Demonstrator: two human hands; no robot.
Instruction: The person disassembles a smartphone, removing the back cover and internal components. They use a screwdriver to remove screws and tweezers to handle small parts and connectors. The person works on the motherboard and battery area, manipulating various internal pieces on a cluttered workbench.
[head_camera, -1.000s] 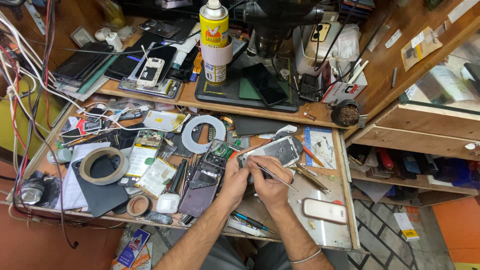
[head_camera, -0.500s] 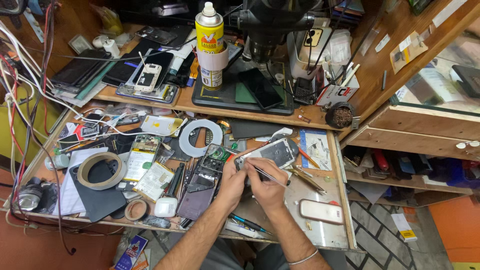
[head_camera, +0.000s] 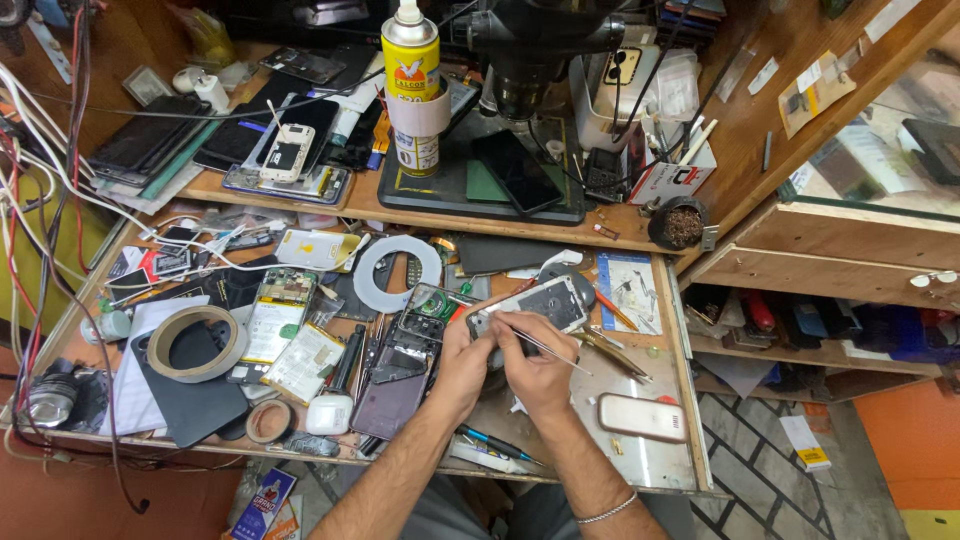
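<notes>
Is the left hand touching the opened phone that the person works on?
Touching. The head view shows the left hand gripping the near end of the opened phone, its fingers wrapped on the edge with no gap between them.

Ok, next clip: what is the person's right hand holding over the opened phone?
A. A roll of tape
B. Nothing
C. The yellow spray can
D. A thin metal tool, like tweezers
D: the right hand grips a thin metal tool with its tip by the opened silver phone, which the left hand steadies; the yellow spray can stands untouched on the upper shelf.
</notes>
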